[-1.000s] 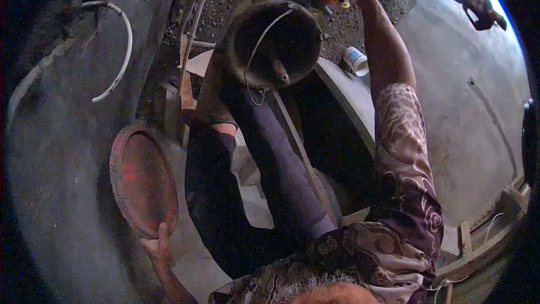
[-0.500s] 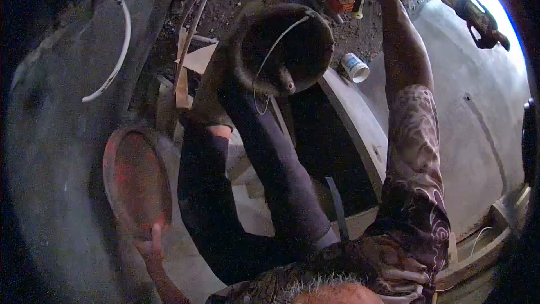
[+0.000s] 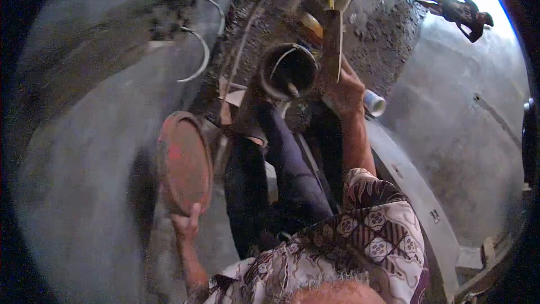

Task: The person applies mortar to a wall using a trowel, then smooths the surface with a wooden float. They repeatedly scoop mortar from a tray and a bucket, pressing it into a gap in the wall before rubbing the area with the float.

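Note:
My left hand (image 3: 188,222) grips the lower rim of a round, shallow reddish lid or tray (image 3: 187,163), its thumb over the edge. My right hand (image 3: 346,93) is closed on a long flat wooden tool (image 3: 333,45), seen nearly edge-on. Left of that hand stands a dark bucket (image 3: 289,70) with a thin wire handle and a rod-like piece at its mouth. Just right of my right wrist lies a white and blue cup (image 3: 374,103).
Behind the bucket is rubble-strewn ground (image 3: 377,28) with an orange object (image 3: 311,27) and several poles. Curved white pipes (image 3: 202,59) stick out at the left. Another person (image 3: 458,11) is at the upper right. A pale curved ledge (image 3: 413,177) runs at the right.
My right hand has come back from the far upper edge toward the bucket's right side, with the flat tool now plainly in view. The view has shifted, and the lid appears further right.

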A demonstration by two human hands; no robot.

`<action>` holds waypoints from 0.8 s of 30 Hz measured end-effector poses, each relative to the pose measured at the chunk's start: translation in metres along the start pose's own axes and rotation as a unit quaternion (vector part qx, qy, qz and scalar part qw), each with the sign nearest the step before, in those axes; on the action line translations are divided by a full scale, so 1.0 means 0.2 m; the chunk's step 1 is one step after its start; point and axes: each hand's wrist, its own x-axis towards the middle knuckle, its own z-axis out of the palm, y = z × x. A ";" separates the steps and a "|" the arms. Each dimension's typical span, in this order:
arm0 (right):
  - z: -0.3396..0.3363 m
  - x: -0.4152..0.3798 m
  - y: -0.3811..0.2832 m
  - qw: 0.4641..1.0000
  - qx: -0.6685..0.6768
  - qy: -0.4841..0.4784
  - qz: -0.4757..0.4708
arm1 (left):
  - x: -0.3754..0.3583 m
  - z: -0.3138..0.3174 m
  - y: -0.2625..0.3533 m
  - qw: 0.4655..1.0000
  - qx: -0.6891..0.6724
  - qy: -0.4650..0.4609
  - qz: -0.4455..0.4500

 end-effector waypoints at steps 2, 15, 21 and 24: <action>0.06 -0.10 -0.26 0.790 0.576 -0.166 0.128 | -0.06 0.02 0.00 0.991 -0.060 0.053 0.108; -0.08 -0.39 -1.65 0.831 0.516 -0.188 -0.087 | -0.49 -0.01 0.04 0.930 -0.091 0.204 0.290; -0.09 -0.59 -1.75 0.776 0.493 -0.361 -0.154 | -0.73 -0.10 -0.07 0.874 -0.109 0.254 0.401; -0.04 -0.72 -1.77 0.833 0.449 -0.309 -0.096 | -0.83 -0.14 0.01 0.866 -0.084 0.257 0.422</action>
